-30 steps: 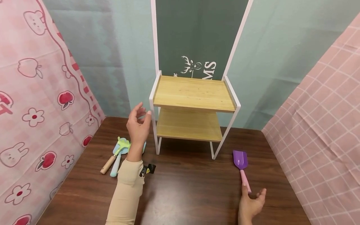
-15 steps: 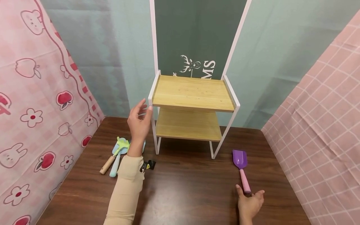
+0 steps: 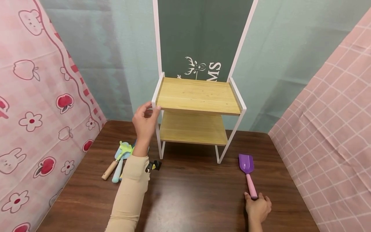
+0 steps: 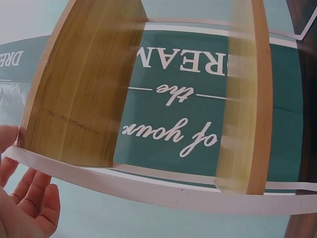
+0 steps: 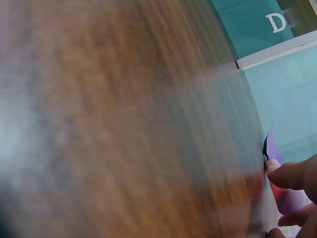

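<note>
My left hand (image 3: 145, 124) is at the left front corner of a small two-tier shelf (image 3: 200, 93) with wooden boards and a white frame. In the left wrist view, its thumb and curled fingers (image 4: 37, 193) lie on either side of the white frame bar (image 4: 124, 186). On the right, my right hand (image 3: 258, 207) pinches the end of the pink handle of a purple toy shovel (image 3: 246, 163), which lies blade away from me. The right wrist view shows the thumb (image 5: 290, 173) against the handle (image 5: 290, 201), with fingers below it.
Left of the shelf lie a green toy rake (image 3: 125, 148) with a wooden handle and a light blue shovel (image 3: 118, 170), partly behind the left arm. Pink patterned cloth (image 3: 46, 122) hangs at the left, pink checked cloth (image 3: 333, 129) at the right. A green banner (image 3: 205, 35) stands behind.
My left hand has moved slightly right and up onto the shelf's corner post. The right hand's fingers have come together around the end of the shovel's handle.
</note>
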`<state>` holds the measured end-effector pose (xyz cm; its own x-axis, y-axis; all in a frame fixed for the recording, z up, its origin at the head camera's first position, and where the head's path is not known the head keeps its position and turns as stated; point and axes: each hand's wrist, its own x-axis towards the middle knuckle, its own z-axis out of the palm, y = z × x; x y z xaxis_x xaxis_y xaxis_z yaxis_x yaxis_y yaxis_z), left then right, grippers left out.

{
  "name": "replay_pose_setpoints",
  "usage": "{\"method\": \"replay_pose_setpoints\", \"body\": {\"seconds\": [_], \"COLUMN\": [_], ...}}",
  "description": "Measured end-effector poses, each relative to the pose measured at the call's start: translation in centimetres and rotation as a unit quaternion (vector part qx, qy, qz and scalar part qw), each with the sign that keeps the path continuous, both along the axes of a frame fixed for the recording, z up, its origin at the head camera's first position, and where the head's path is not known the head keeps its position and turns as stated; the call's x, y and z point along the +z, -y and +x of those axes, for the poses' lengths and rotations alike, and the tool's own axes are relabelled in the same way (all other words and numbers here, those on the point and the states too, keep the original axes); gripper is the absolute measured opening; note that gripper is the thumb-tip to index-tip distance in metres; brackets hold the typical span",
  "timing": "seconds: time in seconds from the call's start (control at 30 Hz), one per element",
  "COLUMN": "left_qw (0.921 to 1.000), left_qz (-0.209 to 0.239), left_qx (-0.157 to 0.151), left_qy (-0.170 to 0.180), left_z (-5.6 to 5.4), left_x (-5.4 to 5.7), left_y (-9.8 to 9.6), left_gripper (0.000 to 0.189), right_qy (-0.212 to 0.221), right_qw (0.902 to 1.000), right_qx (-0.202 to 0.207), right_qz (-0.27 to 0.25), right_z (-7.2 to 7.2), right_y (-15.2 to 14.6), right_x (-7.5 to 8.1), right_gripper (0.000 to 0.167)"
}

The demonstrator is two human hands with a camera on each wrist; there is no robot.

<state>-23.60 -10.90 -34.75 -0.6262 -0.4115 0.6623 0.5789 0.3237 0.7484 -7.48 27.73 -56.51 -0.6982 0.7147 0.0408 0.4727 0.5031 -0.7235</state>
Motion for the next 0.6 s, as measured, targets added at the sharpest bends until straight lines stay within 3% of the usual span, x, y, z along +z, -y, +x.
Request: {"method": "replay_pose_setpoints", "body": {"seconds": [0.07,0.3,0.4,0.6], "left_qw": [1.0000,0.9991,0.9993,0.9988], "left_qz": [0.004,0.038,0.037,0.047], "left_qx": [0.000,-0.019,-0.011,0.010], "left_qy": [-0.003,0.001,-0.003,-0.002], "left_z": [-0.1,1.8,1.9,2.0], "left_x": [0.1,2.3,2.3,2.2], "left_y": [0.0,-0.9,-1.0,-1.2], "left_gripper": [0.024,0.018,0.020,0.023], "right_qy": [0.014,0.041,0.043,-0.018], "right_qw": [0.9999,0.9989,0.9987,0.9995], "right_qx": [0.003,0.004,0.005,0.000], "right_qz": [-0.005,-0.022,-0.027,-0.026], "right_z": [-0.1,-0.3,-0.3,-0.5], "right_y": [-0.1,-0.5,-0.7,-1.0], "right_x": [0.1,0.3,0.4,0.6], "right_gripper": [0.059,0.056,0.053,0.049]}}
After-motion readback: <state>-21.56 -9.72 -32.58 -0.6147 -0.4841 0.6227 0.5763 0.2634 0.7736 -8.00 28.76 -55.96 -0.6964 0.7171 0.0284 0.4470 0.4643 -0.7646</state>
